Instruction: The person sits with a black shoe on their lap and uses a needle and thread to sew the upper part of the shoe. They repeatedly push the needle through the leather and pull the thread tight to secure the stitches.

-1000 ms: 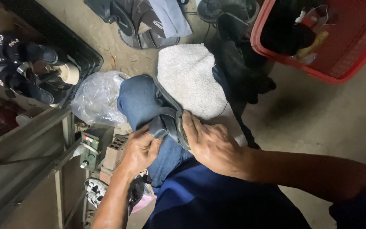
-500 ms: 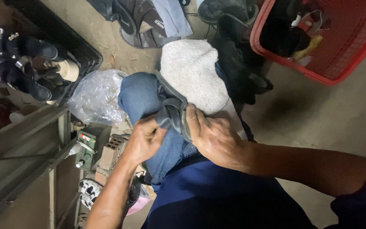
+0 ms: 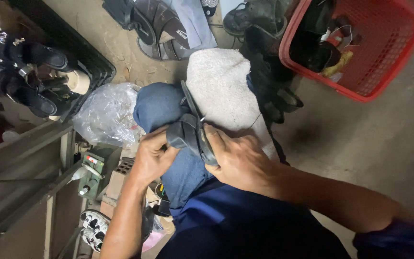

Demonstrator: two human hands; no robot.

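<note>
Dark sandal (image 3: 193,128) lies on edge across the denim-clad knee (image 3: 161,108), long axis running from knee toward the torso. Left hand (image 3: 153,156) pinches its strap; right hand (image 3: 238,160) clamps the sole's near end. White towel (image 3: 219,86) lies just beyond the knee.

Soft, dim daylight falls evenly from above, brightest on the pale towel (image 3: 219,86) and the concrete floor (image 3: 360,139). The left edge sinks into deep shadow, where the dark shoes (image 3: 27,72) lose detail. The right forearm (image 3: 341,201) looks slightly blurred, perhaps from motion. The plastic bag (image 3: 104,112) shows faint glare
</note>
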